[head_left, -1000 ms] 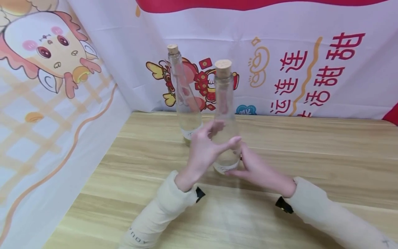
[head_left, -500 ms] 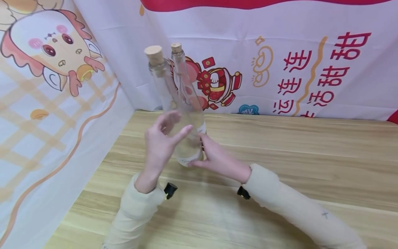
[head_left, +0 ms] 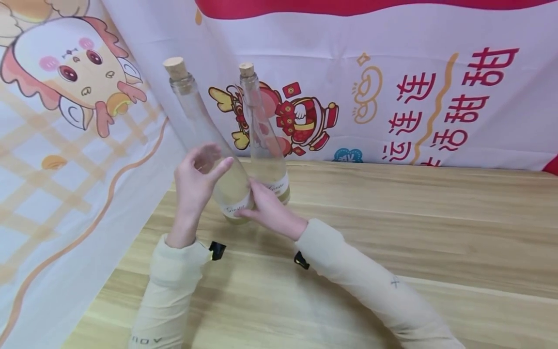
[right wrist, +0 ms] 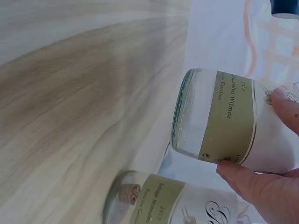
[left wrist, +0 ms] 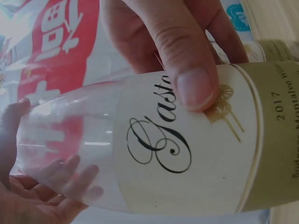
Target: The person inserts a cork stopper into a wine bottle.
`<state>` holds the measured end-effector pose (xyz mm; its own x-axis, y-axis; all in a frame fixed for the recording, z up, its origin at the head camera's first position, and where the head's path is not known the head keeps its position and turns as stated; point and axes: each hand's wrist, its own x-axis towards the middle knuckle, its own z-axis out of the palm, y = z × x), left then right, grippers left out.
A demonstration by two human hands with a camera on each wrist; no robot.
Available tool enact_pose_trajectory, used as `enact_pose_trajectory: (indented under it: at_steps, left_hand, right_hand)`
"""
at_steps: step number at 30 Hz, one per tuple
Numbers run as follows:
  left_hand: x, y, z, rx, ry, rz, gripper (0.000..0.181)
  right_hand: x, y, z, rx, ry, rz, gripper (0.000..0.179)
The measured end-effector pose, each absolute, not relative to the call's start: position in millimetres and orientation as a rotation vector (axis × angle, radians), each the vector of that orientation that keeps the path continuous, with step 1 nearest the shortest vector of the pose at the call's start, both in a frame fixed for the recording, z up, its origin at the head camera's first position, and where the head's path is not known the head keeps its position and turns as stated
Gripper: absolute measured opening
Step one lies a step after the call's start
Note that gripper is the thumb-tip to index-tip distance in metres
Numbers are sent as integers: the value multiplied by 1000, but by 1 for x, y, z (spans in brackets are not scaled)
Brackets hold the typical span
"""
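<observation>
A clear glass bottle (head_left: pixel 233 186) with a cork stopper (head_left: pixel 174 69) leans to the left in the head view. My left hand (head_left: pixel 192 186) curves round its middle, thumb on the near side; some of its fingers show through the glass in the left wrist view. Low down, my right hand (head_left: pixel 274 211) grips it, the thumb pressing the cream label (left wrist: pixel 154 144) that carries black script. In the right wrist view the base of this bottle appears raised off the table. Just behind and to the right, a second corked bottle (head_left: pixel 263 145) stands upright.
The bottles are over a wood-grain table (head_left: pixel 414 218). A printed white cloth (head_left: pixel 375 29) hangs behind it, and another patterned cloth (head_left: pixel 39 203) borders its left side. Each sleeve cuff has a small black device (head_left: pixel 217 250) beside it.
Both hands have carried the held bottle leftward, from in front and right of the standing bottle to its left. It now tilts left. The standing bottle stays in place.
</observation>
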<state>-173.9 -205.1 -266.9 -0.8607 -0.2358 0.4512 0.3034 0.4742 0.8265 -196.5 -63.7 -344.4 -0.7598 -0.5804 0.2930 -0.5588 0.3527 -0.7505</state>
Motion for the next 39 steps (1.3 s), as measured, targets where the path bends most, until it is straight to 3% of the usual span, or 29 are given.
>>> enact_pose_trajectory:
  at_steps: [15, 27, 36, 39]
  left_hand:
    - [-208, -229, -295, -48, -2233, -1363, 43]
    - [-214, -233, -302, -77, -2270, -1391, 45]
    - [-203, -221, -293, -10, -2247, -1264, 83]
    - [-193, -206, -289, -101, -1882, -1124, 66]
  right_hand:
    - [-214, -90, -363, -897, 2568, -1427, 73]
    - [-218, -91, -372, -851, 2598, -1398, 69]
    - [-201, -62, -373, -840, 2639, -1077, 67]
    - [-192, -43, -374, -868, 2593, -988, 68]
